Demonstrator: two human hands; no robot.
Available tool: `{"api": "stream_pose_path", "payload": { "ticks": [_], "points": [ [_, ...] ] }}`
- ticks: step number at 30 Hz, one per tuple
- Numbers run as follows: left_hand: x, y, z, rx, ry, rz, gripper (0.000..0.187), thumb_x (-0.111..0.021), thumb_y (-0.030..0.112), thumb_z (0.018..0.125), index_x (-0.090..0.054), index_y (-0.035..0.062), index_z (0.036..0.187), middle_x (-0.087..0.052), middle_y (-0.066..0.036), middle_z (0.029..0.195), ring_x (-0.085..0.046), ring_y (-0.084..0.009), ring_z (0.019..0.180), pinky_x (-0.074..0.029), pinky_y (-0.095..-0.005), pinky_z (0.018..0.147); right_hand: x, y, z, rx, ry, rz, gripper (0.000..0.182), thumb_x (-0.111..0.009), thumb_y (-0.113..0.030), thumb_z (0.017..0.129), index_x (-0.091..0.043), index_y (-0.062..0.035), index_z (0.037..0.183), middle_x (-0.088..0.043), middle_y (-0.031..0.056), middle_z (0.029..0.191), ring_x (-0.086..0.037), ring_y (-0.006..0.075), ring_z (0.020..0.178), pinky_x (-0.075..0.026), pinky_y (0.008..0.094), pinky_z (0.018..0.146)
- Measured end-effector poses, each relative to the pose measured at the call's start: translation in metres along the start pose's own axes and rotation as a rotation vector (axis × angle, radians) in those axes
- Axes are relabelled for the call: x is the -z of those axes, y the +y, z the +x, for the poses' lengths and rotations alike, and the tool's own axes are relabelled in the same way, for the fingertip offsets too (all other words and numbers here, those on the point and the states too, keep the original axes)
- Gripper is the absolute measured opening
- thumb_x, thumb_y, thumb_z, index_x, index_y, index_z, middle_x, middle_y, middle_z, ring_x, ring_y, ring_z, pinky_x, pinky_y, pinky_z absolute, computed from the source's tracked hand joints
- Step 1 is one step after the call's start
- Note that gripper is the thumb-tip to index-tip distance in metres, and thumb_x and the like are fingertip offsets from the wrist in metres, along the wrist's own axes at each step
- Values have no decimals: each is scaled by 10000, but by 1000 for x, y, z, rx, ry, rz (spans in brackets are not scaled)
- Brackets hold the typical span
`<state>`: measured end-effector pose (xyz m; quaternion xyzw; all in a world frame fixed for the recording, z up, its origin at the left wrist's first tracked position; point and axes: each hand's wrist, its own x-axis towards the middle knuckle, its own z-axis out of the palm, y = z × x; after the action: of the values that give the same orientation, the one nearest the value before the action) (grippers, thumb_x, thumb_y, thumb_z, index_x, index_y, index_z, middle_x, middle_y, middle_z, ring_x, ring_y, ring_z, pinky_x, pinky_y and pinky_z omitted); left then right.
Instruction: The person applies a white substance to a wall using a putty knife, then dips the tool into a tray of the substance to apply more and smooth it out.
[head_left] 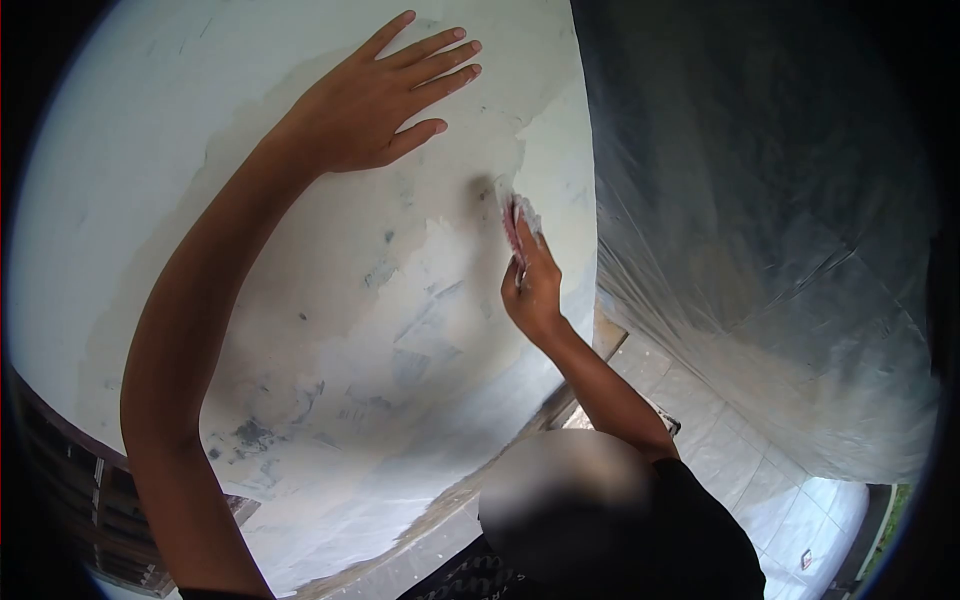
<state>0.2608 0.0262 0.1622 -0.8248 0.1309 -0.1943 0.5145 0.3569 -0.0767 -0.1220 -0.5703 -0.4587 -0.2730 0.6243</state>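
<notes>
We had two bare hands raised to one pale, patchy wall [340, 270], which filled the left and middle of the frame. Our left hand [375, 105], at upper centre, was open wide, four fingers and one thumb spread, with hold of nothing that we could see; whether its palm pressed the wall we could not tell. Our right hand [538, 285], just right of centre, was closed around one thin reddish pad [513, 228], smeared white. One plastic sheet [760, 200] hung at right, above one tiled floor [730, 450].
</notes>
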Motion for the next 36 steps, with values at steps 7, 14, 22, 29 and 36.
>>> {"api": "stream_pose_path", "payload": {
  "ticks": [7, 14, 22, 29, 36],
  "points": [
    [-1, 1, 7, -19, 10, 13, 564, -522, 314, 950, -366, 154, 1467, -330, -20, 1543, -270, -199, 1436, -128, -467, 1212, -11, 38, 80, -102, -13, -78, 735, -562, 166, 720, -366, 45, 1418, -548, 296, 1121, -555, 457, 1034, -449, 461, 968],
    [-3, 5, 13, -24, -7, -10, 542, -504, 325, 959, -384, 153, 1459, -327, -14, 1545, -250, -191, 1445, -118, -465, 1213, -36, 51, -6, 29, -174, -299, 710, -567, 137, 711, -360, 117, 1390, -559, 286, 1006, -549, 430, 974, -439, 479, 961],
    [-2, 11, 26, -35, -11, -32, 550, -505, 319, 958, -374, 153, 1466, -322, -15, 1548, -249, -192, 1446, -117, -469, 1213, 9, 28, 52, -144, 50, -118, 663, -504, 178, 773, -327, 98, 1407, -548, 341, 1153, -569, 473, 1045, -476, 447, 909],
    [2, 4, 26, -13, -2, -8, 549, -516, 300, 953, -377, 152, 1463, -318, -21, 1550, -251, -199, 1445, -118, -470, 1212, -47, 24, 36, 75, -75, -208, 650, -560, 119, 725, -427, 100, 1361, -540, 251, 958, -539, 406, 918, -439, 489, 924],
    [-3, 3, 22, -6, -19, -17, 527, -503, 264, 956, -385, 152, 1458, -319, -17, 1550, -252, -193, 1445, -119, -468, 1213, -19, 23, -28, -17, -130, -15, 758, -526, 166, 729, -293, 74, 1444, -483, 378, 1256, -493, 520, 1173, -424, 466, 1002]
  ]
}}
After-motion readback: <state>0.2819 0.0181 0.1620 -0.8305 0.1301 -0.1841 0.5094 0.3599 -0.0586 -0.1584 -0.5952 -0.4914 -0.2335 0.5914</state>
